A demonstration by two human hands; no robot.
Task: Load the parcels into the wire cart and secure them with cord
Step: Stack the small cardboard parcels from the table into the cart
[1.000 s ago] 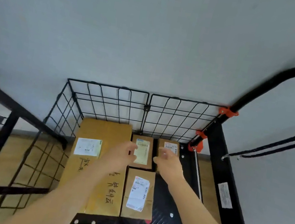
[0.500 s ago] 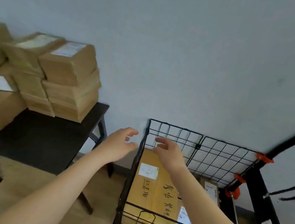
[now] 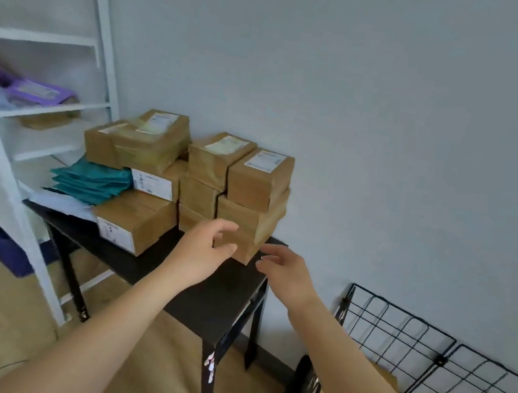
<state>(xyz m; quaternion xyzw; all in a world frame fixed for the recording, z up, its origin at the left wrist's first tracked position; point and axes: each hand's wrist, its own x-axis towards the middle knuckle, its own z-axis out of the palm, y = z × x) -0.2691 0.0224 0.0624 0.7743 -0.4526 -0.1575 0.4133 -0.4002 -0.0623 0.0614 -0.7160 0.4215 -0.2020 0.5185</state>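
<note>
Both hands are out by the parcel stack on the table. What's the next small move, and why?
Probably close the left hand and right hand in on the stack and grip: both are open, empty, and flank its near corner.

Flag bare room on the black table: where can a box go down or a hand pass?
Free: the black table's front right strip, between the parcel stacks and its near edge. Also the gap between table and wire cart. Crowded: the table's back and left, packed with parcels and teal mailers.
</note>
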